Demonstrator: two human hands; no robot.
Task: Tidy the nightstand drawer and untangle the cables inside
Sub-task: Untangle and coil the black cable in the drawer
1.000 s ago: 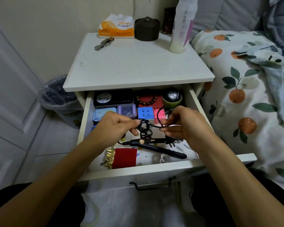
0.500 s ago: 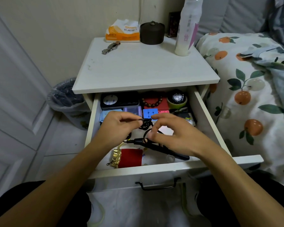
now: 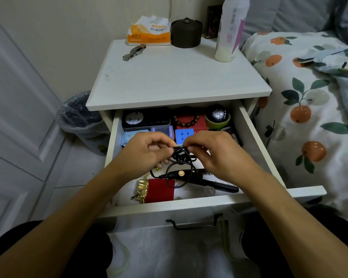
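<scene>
- Drawer (image 3: 255, 137) of white nightstand (image 3: 177, 81) pulled open; black cable knot (image 3: 181, 155) held just above its middle.
- Left hand (image 3: 144, 155) at 9 o'clock of the knot — thumb and forefinger pinching the top strand, other fingers curled beneath.
- Right hand (image 3: 213, 152) at 3 o'clock, fingertips pinching the same strand, touching the left's.
- Loose loop hanging at 6 o'clock from the knot, draped over the black curling wand (image 3: 201, 178) lying across the drawer front.
- Red pouch (image 3: 159, 190) at 7 o'clock, blue cube (image 3: 184, 135) at 12 o'clock, wristwatch (image 3: 217, 115) toward 1 o'clock.
- Judged best: loosen, not pull — ease the knot wider, find the free end, feed it back through one loop at a time.
- Risk, as a guess: tugging outward tightens the tangle and drags the wand.
</scene>
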